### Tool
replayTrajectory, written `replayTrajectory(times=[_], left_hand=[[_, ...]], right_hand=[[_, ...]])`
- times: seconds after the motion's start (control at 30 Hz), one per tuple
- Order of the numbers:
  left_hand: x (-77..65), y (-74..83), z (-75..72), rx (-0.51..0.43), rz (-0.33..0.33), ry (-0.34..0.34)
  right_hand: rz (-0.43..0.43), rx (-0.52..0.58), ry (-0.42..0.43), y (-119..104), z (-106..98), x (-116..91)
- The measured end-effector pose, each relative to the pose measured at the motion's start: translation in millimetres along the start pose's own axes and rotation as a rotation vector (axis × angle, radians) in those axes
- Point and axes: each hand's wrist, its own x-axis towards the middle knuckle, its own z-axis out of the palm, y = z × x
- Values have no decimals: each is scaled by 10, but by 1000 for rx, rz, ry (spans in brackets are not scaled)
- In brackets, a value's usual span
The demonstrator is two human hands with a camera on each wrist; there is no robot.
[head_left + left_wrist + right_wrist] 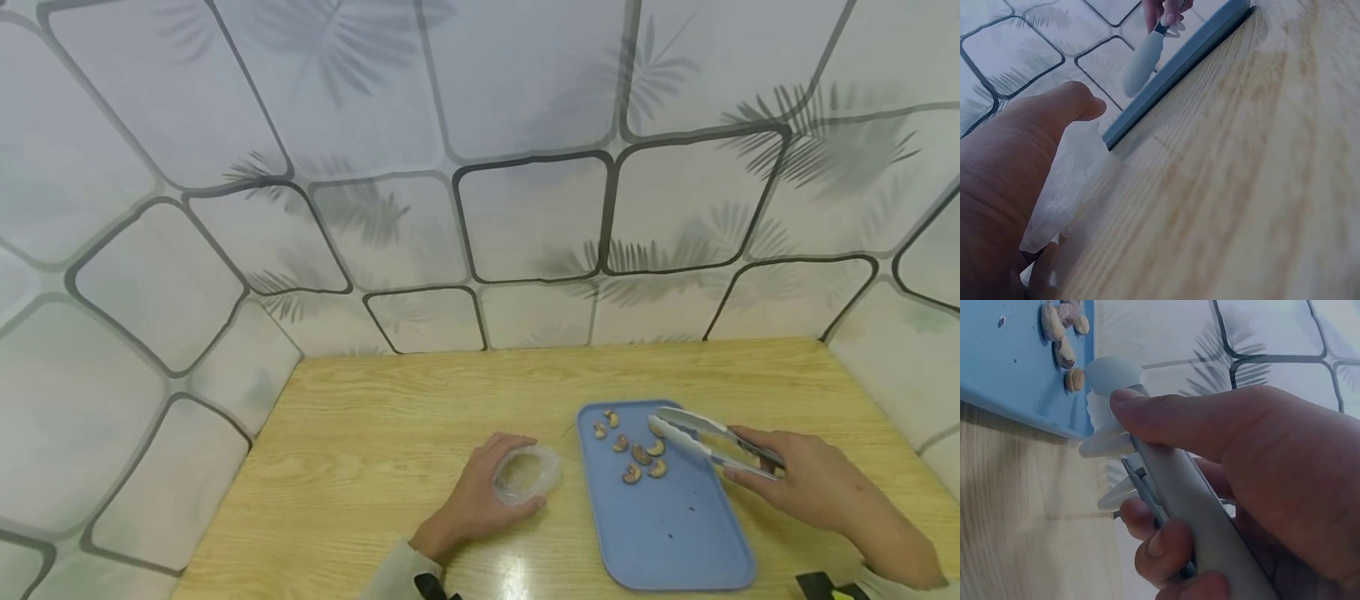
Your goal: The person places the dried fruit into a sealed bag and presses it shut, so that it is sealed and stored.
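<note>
My left hand (474,493) curls round a small clear plastic cup (550,471), which stands on the table left of the tray, thumb on its near side. In the left wrist view the cup's crinkled clear wall (1069,181) shows under the thumb. Several cashews (641,455) with brown skins lie in the upper half of the blue tray (663,550). With my right hand (817,482) I grip metal tongs (686,439) by their arms, thumb on one side and fingers on the other. Their pale tips reach over the tray's far right part, at a cashew (657,430) they partly hide.
The wooden table (360,467) runs back to a patterned wall covering (532,217), which also closes off both sides. A few dark crumbs (670,536) lie on the tray's near half. The tray has a low raised rim (596,517) beside the cup.
</note>
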Motion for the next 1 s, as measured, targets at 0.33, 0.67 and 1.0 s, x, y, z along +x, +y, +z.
replayTrajectory(times=[0.33,0.67,1.0], left_hand=[[-3,-24,15,12,9,10],[4,-45,18,23,22,7],[-3,-12,0,4,-9,-2]], right_hand=[[25,15,-58,1,-36,-25],[45,0,-83,20,-52,-41],[-41,-51,70,1,-16,-45]])
